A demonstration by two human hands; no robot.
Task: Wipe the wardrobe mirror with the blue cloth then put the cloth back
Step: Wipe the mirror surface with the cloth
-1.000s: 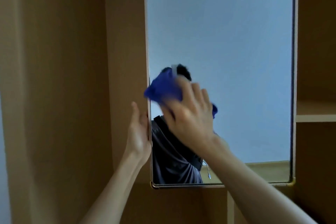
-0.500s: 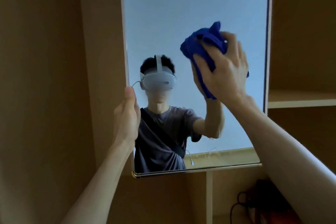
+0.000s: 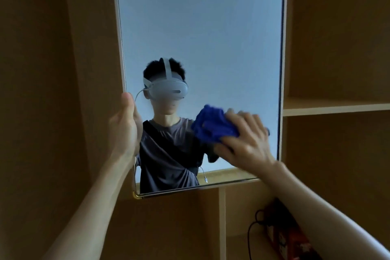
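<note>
The tall wardrobe mirror [image 3: 202,27] fills the middle of the view, framed by a thin metal edge. A bunched blue cloth [image 3: 213,127] is pressed flat against the glass in its lower right part, with my right hand [image 3: 244,141] closed over it. My left hand [image 3: 126,124] grips the mirror's left edge at mid-height, thumb pointing up. The glass reflects a person in a grey T-shirt wearing a white headset.
Light wooden wardrobe panels surround the mirror. A shelf [image 3: 335,105] juts out at the right. Below the mirror, an open compartment holds a red box [image 3: 291,236] and a black cable [image 3: 256,224]. A vertical divider [image 3: 221,221] stands under the mirror.
My right hand has carried the cloth from the mirror's left side up to the upper right, then down to the lower right. My left hand has stayed on the left edge.
</note>
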